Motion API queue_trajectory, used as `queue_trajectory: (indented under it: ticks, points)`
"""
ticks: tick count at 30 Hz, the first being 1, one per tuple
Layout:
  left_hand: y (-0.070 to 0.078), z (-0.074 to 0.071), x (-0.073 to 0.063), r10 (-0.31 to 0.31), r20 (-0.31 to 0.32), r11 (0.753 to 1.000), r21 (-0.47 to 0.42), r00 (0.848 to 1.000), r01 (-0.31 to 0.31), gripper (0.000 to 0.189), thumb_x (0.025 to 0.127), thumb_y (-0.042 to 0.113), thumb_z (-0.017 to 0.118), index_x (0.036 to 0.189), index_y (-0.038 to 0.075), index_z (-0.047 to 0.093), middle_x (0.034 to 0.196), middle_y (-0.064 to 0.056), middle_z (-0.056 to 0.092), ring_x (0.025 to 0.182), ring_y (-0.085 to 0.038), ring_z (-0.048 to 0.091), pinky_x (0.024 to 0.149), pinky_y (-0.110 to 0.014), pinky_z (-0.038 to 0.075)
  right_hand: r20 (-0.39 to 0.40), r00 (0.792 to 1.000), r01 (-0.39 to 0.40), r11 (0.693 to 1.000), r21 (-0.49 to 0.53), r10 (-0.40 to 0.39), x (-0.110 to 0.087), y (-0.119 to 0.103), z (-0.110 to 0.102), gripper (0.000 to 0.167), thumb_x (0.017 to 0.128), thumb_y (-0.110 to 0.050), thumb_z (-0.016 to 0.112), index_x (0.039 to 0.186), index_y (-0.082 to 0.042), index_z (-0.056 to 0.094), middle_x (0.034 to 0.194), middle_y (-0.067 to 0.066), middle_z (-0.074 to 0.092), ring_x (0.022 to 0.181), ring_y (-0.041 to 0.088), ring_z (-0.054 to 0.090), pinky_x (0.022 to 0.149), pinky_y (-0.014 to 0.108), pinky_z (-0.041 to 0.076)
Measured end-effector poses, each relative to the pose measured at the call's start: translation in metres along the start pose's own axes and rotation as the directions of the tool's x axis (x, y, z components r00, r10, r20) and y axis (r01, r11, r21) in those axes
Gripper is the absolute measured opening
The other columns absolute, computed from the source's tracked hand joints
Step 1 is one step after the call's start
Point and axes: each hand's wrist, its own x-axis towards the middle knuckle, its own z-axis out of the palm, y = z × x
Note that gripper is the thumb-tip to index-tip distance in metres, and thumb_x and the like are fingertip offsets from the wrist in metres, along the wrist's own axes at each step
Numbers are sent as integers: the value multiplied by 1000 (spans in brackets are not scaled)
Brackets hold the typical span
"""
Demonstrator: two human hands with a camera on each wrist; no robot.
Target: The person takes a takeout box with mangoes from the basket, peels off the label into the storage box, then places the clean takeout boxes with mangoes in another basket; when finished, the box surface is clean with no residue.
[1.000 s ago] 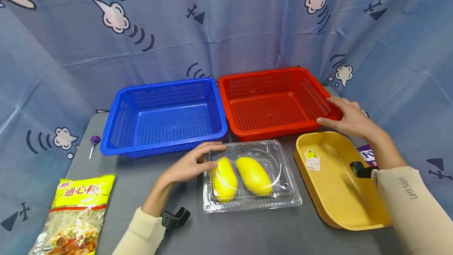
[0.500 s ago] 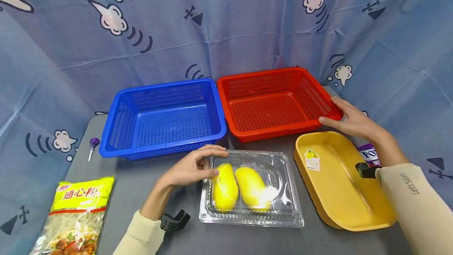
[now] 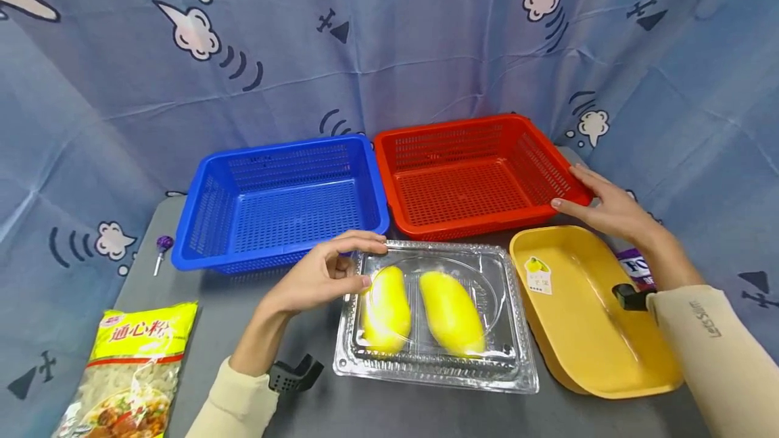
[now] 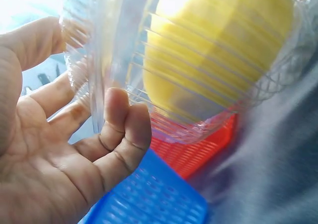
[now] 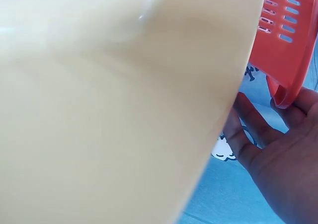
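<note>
A clear plastic clamshell box (image 3: 435,372) with two yellow mangoes (image 3: 452,313) inside is raised at a tilt at the centre. My left hand (image 3: 319,276) pinches its left edge; in the left wrist view, bent fingers (image 4: 126,129) meet the ridged rim beside a mango (image 4: 213,45). At the near right corner of the red basket (image 3: 468,225), my right hand (image 3: 611,208) holds the rim between thumb and fingers. The right wrist view has that hand (image 5: 288,149) at the basket's edge, with two fingers hanging below the rim.
An upright blue basket (image 3: 286,249) stands left of the red one. A yellow tub (image 3: 584,316) lies under my right forearm, with a purple packet (image 3: 635,265) behind it. At left are a lollipop (image 3: 163,245) and a bag of macaroni (image 3: 134,363).
The clamshell box with the mangoes has come up off the table and towards me in my left hand, its right side shifting rightward. My right hand stays at the red basket's corner.
</note>
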Motion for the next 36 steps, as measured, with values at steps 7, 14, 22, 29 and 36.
queue_trajectory:
  ticks: [7, 14, 22, 29, 36]
  points:
    - [22, -11, 22, 47, -44, 999, 4, 998, -47, 44, 90, 6, 72, 133, 8, 65, 150, -4, 52, 64, -17, 53, 60, -21, 48, 19, 1000, -7, 999, 42, 6, 0, 1, 0, 100, 96, -54, 62, 164, -20, -3, 172, 14, -8, 147, 59, 18, 110, 80, 22]
    - [39, -23, 60, 103, -66, 995, -13, 993, -104, 45, 93, 5, 69, 136, 8, 62, 148, -1, 53, 81, -27, 66, 72, -25, 57, 11, 1000, 0, 997, 79, -1, -2, 4, 0, 96, 97, -54, 61, 164, -28, -3, 172, 11, -9, 143, 60, 26, 108, 78, 28]
    - [40, -35, 111, 112, -133, 994, -2, 985, -114, 47, 94, 14, 70, 140, 8, 60, 151, 2, 50, 99, -31, 67, 80, -30, 54, 0, 999, 32, 997, 69, -32, -1, 2, 2, 95, 98, -46, 63, 164, -17, 2, 172, 17, -3, 149, 59, 18, 111, 75, 27]
    - [21, -39, 155, 75, -242, 997, 47, 967, -65, 44, 92, 19, 73, 135, 14, 65, 150, 4, 51, 130, -18, 51, 93, -33, 52, -12, 1000, -9, 999, 52, 10, -4, 4, 5, 98, 96, -53, 63, 164, -19, 1, 172, 14, -3, 152, 57, 9, 110, 79, 23]
    - [-3, -34, 186, 69, -305, 992, 122, 950, -33, 45, 90, 19, 75, 134, 10, 67, 149, -7, 48, 136, -22, 48, 106, -35, 50, 0, 1000, -29, 997, 74, 29, -3, -3, 3, 100, 94, -59, 61, 164, -22, 0, 172, 13, -4, 154, 54, 6, 111, 79, 20]
